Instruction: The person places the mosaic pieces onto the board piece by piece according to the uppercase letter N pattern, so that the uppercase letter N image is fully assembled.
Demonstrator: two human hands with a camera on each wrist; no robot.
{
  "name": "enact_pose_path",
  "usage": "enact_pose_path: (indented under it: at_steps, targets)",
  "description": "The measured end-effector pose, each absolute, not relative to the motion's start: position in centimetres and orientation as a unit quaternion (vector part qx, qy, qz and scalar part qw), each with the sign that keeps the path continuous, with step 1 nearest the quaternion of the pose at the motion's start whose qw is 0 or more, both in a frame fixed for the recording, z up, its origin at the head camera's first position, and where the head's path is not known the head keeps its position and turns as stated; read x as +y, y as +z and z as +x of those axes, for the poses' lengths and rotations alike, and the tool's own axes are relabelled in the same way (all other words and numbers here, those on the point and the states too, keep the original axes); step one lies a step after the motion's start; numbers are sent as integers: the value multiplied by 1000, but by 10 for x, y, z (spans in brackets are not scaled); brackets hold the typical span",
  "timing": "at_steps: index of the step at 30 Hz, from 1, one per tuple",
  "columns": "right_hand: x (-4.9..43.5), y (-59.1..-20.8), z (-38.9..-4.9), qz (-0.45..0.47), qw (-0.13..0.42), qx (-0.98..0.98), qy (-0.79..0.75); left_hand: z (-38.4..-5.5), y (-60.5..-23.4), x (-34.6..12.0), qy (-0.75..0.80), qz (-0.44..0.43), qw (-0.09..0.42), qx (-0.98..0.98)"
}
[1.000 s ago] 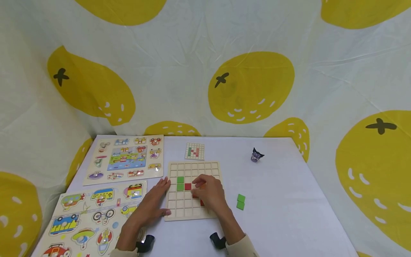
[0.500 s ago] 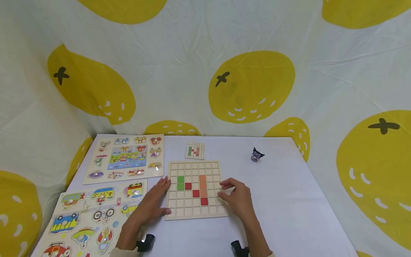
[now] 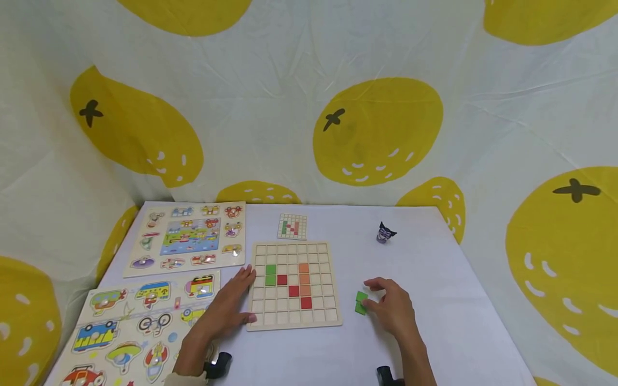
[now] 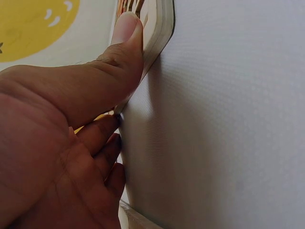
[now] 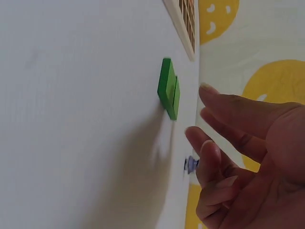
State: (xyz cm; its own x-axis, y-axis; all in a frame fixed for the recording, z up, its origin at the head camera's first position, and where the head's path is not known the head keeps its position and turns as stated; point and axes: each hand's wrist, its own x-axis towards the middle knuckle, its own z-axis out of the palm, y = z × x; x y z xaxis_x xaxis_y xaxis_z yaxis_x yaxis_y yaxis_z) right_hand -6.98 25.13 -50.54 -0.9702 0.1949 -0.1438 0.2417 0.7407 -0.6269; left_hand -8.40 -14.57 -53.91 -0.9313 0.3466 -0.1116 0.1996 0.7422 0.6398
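A wooden grid board lies mid-table, with green tiles, red tiles and orange tiles set in its squares. My left hand rests along the board's left edge, thumb at the lower corner; the left wrist view shows the thumb on the rim. To the right of the board, two green tiles lie touching on the table. Over them hovers my right hand, thumb and fingers apart. In the right wrist view the fingers stand clear of the green tiles.
A small pattern card lies behind the board. Two picture puzzle boards, one farther back and one nearer, cover the left side. A small dark figurine stands at the back right. A lemon-print curtain hangs behind.
My right hand has moved off the board to the right, uncovering the orange and red tiles, and is now at the loose green tiles. The left hand has stayed put.
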Motion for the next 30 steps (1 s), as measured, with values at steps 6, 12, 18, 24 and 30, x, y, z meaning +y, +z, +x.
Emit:
enact_pose_path:
  at_steps: [6,12,18,24,30]
  targets:
    - [255,-509,-72,108,63,943,-309,-84,-539,-146,326,148,113,927]
    - [252,-517,-73,117,52,941,-314,-85,-538,-145,326,148,111,927]
    - [250,-521,-76,127,39,941,-312,-84,-539,-146,328,144,113,927]
    - [248,-519,-77,128,22,940,-314,-84,-541,-146,329,145,114,926]
    - [239,-517,-75,111,11,932,-344,-85,-543,-146,330,146,114,926]
